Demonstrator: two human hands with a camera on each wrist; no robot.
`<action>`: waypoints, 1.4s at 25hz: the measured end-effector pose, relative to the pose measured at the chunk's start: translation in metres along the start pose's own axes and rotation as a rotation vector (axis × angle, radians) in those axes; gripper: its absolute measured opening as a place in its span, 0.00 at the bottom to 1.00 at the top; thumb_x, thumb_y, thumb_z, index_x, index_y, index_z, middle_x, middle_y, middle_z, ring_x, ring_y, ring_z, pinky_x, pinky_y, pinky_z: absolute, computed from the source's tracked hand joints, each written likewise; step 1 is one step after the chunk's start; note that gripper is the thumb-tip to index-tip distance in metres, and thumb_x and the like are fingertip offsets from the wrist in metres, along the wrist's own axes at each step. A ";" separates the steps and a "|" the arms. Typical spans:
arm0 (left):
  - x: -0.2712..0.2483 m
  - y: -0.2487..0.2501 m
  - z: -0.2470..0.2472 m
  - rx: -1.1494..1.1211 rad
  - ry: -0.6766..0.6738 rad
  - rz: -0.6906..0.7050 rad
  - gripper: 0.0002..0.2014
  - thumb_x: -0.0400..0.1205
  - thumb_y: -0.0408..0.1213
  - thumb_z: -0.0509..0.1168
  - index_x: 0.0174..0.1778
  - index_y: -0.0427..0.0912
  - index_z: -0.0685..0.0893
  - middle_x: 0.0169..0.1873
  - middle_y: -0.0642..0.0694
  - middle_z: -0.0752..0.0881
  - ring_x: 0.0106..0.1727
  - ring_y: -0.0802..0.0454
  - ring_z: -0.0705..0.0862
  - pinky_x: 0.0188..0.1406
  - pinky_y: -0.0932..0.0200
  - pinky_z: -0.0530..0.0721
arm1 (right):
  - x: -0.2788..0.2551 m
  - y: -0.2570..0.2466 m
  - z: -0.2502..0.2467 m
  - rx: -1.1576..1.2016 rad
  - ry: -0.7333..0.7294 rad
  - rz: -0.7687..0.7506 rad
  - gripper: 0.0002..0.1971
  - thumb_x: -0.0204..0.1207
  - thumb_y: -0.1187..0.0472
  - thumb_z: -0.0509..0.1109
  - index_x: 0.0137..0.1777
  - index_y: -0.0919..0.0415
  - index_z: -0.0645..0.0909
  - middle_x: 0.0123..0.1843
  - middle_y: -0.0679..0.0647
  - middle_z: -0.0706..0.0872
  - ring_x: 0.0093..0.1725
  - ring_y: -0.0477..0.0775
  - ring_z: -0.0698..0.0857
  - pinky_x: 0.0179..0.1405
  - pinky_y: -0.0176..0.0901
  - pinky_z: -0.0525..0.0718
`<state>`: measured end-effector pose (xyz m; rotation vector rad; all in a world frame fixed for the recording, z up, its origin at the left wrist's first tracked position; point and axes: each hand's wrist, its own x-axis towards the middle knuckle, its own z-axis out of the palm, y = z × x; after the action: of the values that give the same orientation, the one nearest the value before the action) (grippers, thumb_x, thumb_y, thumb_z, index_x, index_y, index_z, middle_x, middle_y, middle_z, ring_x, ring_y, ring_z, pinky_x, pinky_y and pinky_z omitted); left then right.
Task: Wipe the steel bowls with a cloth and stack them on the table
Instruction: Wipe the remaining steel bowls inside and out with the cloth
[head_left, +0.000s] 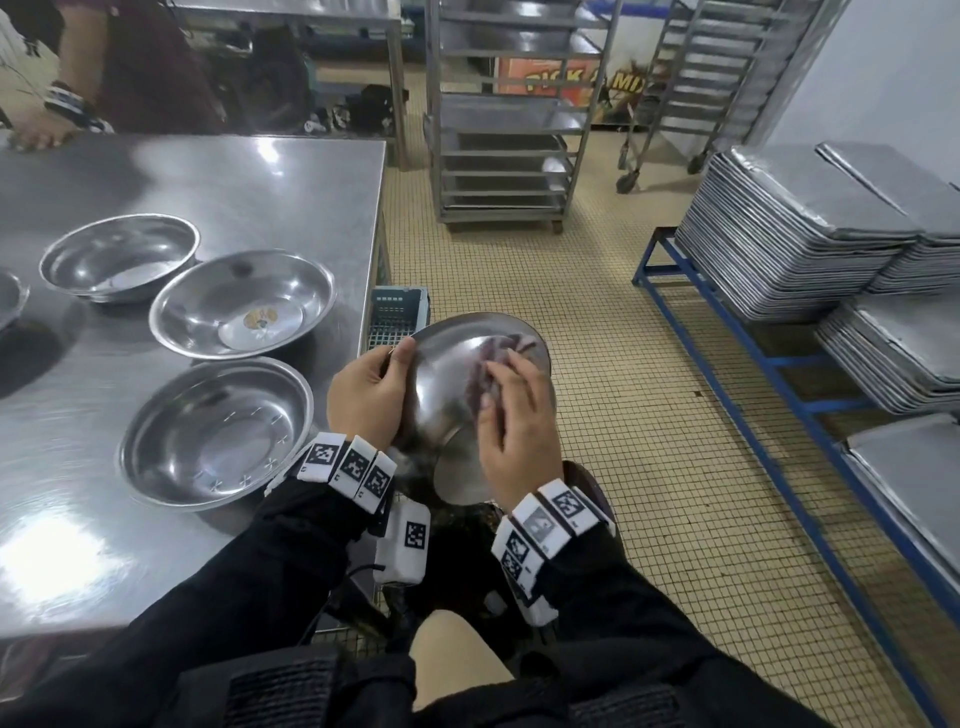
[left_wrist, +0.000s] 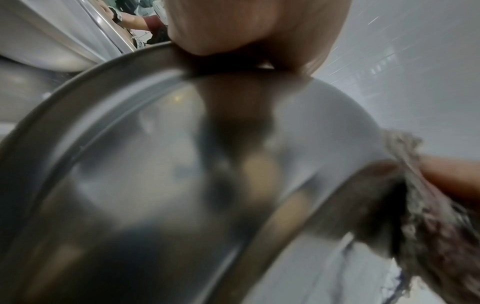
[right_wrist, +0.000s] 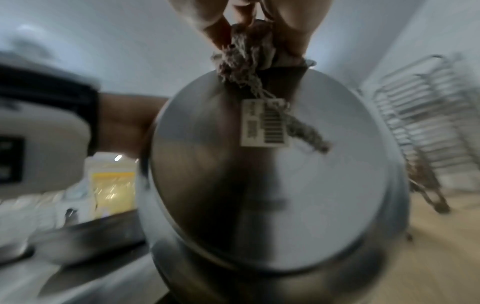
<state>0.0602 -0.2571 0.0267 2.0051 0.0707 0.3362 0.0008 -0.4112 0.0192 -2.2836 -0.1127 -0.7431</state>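
I hold a steel bowl (head_left: 447, 395) off the table's right edge, its outside turned toward me. My left hand (head_left: 371, 387) grips its rim (left_wrist: 85, 86) on the left side. My right hand (head_left: 511, 415) presses a brownish cloth (head_left: 493, 364) against the bowl's outer wall. In the right wrist view the cloth (right_wrist: 244, 55) is bunched in my fingers above the bowl's flat base (right_wrist: 272, 174), which carries a barcode sticker (right_wrist: 265, 123). Three more steel bowls sit open side up on the table: near (head_left: 215, 434), middle (head_left: 241, 304) and far (head_left: 119, 257).
The steel table (head_left: 234, 176) fills the left; another person's hand (head_left: 36, 132) rests on its far corner. A grey crate (head_left: 397, 317) stands on the floor by the table. Stacked trays (head_left: 795, 228) on a blue frame line the right; wheeled racks (head_left: 504, 130) stand behind.
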 end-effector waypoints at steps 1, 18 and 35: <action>-0.002 0.002 0.000 0.022 -0.004 0.016 0.27 0.84 0.55 0.60 0.31 0.35 0.82 0.23 0.40 0.82 0.25 0.47 0.74 0.27 0.50 0.73 | 0.004 -0.003 0.004 -0.068 -0.038 -0.055 0.19 0.81 0.55 0.55 0.68 0.59 0.75 0.71 0.56 0.74 0.73 0.56 0.70 0.70 0.54 0.75; -0.006 -0.019 -0.003 -0.186 -0.100 -0.144 0.10 0.81 0.51 0.66 0.37 0.55 0.89 0.35 0.51 0.90 0.36 0.60 0.86 0.40 0.59 0.84 | 0.018 0.076 -0.034 0.297 -0.138 0.824 0.15 0.84 0.48 0.58 0.49 0.59 0.77 0.39 0.50 0.81 0.42 0.53 0.80 0.36 0.42 0.75; 0.001 0.000 0.015 0.348 -0.293 0.218 0.18 0.86 0.49 0.59 0.36 0.41 0.81 0.29 0.49 0.83 0.34 0.49 0.80 0.30 0.57 0.72 | 0.024 0.028 -0.015 -0.023 -0.054 0.145 0.19 0.80 0.65 0.64 0.71 0.63 0.72 0.68 0.56 0.71 0.60 0.41 0.70 0.60 0.25 0.75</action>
<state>0.0655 -0.2701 0.0214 2.3937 -0.2944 0.1705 0.0219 -0.4450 0.0235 -2.3057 0.0366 -0.6110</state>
